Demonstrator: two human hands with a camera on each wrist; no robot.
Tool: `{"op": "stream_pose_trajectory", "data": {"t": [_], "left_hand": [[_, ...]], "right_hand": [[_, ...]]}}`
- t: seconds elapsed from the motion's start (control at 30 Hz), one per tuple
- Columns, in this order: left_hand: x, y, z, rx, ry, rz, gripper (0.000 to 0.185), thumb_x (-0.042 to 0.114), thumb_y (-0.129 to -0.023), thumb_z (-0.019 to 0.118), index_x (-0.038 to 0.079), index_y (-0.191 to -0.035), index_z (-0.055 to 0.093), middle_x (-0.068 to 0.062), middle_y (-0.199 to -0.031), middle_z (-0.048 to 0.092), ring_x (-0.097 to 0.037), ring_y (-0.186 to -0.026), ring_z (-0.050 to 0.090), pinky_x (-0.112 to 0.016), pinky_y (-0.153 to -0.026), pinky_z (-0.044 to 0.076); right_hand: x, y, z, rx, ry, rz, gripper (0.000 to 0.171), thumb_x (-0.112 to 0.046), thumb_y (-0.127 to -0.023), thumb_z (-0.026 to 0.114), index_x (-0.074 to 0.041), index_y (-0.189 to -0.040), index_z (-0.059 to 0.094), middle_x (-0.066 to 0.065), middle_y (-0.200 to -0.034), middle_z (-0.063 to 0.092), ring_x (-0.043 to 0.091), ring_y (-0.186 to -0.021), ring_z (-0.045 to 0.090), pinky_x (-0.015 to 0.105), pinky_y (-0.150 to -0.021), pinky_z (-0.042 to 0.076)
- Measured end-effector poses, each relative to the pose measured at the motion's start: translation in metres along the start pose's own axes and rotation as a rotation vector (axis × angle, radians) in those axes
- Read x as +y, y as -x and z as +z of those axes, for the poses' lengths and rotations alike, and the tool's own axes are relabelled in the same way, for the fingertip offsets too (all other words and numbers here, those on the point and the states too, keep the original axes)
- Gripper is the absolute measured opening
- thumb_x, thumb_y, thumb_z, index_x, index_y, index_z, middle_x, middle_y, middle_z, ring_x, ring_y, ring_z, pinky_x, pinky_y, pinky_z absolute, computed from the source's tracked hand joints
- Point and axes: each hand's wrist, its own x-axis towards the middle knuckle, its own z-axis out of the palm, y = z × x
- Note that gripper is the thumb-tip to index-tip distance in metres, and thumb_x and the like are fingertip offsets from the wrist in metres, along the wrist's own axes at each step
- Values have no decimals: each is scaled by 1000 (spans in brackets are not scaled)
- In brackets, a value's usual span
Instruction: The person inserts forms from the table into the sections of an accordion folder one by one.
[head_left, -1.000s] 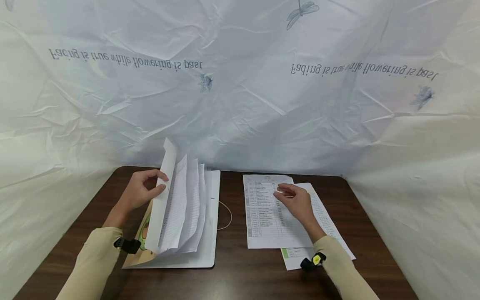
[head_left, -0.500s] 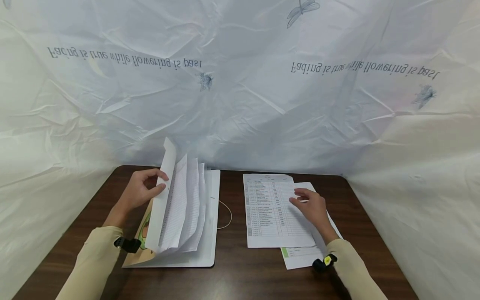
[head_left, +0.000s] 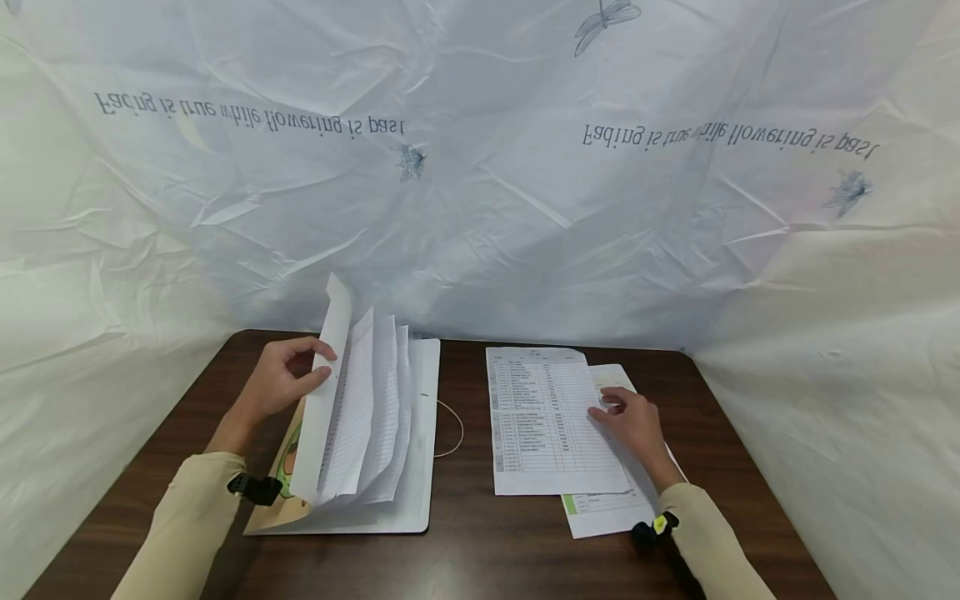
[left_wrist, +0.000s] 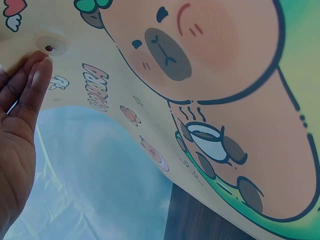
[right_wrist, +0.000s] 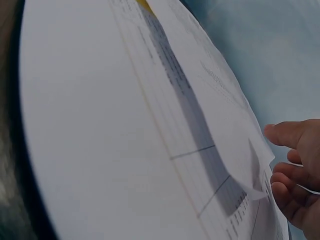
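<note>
My left hand (head_left: pixel 283 379) holds up the front cover of a file folder (head_left: pixel 322 417), thumb and fingers at its edge. The left wrist view shows the cover's outer face, a cartoon animal with a cup (left_wrist: pixel 205 137), and the left fingertips (left_wrist: pixel 42 65) beside a round snap button (left_wrist: pixel 49 48). Several printed sheets (head_left: pixel 382 400) fan out inside the folder. My right hand (head_left: pixel 633 425) is over the right edge of a printed table sheet (head_left: pixel 536 483), fingers loosely bent. In the right wrist view, thumb and fingers (right_wrist: pixel 287 180) stand apart at the paper's edge.
Under the table sheet lies another sheet with a green mark (head_left: pixel 600 521), turned at an angle. A thin elastic cord (head_left: pixel 459 421) loops out from the folder's right side. Behind the dark wooden table (head_left: pixel 480 550) hangs a white printed curtain (head_left: pixel 480 208).
My right hand has moved right and slightly down, from over the middle of the table sheet to its right edge. My left hand and the folder stay as they were.
</note>
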Motion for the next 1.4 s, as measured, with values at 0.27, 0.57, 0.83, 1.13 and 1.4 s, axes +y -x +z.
{"op": "stream_pose_trajectory", "data": {"t": [0.27,0.57,0.83,1.13,1.4], "left_hand": [[1,0,-2,-16,-4,20,17,-14,-79,69,-6,-94,69,-2,-62,46,-7,-49,37,-26,-46,36],[2,1,-2,-13,-4,13,17,-14,-79,69,-6,-94,69,-1,-63,46,-9,-49,38,-28,-46,36],[1,2,-2,-13,-8,27,17,-15,-79,69,-6,-93,69,-1,-62,47,-8,-49,37,-27,-46,36],[1,2,-2,-7,-14,33,18,-14,-79,69,-4,-93,70,0,-62,46,-6,-49,36,-26,-47,35],[2,1,-1,4,-8,14,17,-14,-78,70,-5,-93,70,3,-62,45,-4,-50,36,-27,-46,34]], "right_hand": [[2,-1,5,-7,9,11,51,-22,-84,84,2,-126,67,19,-111,72,28,-93,66,41,-80,50],[1,-1,10,-5,54,8,57,-24,-80,86,4,-125,66,15,-101,71,29,-91,64,44,-82,49],[-6,2,10,-34,32,61,62,-26,-83,83,5,-133,61,23,-118,67,34,-103,63,49,-89,49],[-10,0,13,-36,15,86,68,-22,-81,84,6,-136,57,24,-117,67,35,-102,63,49,-88,49],[-7,-3,12,-31,-21,120,55,-18,-83,82,6,-129,62,19,-108,69,30,-94,64,44,-82,49]]}}
